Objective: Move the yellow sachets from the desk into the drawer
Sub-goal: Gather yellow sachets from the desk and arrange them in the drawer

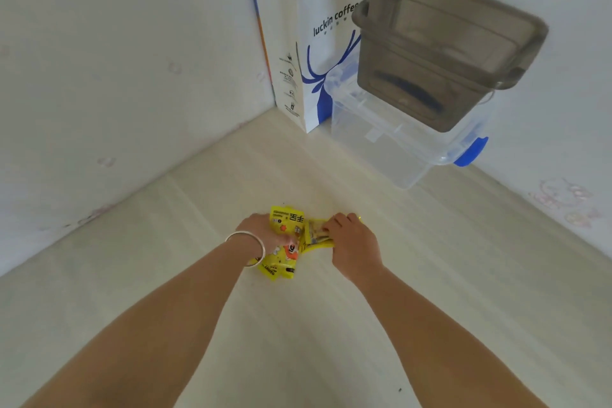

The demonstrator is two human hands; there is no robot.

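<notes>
Yellow printed sachets (287, 243) bunched on pale desk (430, 275), gripped by both hands (352, 240).

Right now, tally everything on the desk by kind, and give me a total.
Yellow sachets: 1 bunch, gathered under the left hand and right hand; the separate sachets cannot be counted
Paper bag: 1
Clear box: 1
Grey box, stacked on the clear one: 1
Total: 3 containers plus the bunch of sachets
</notes>
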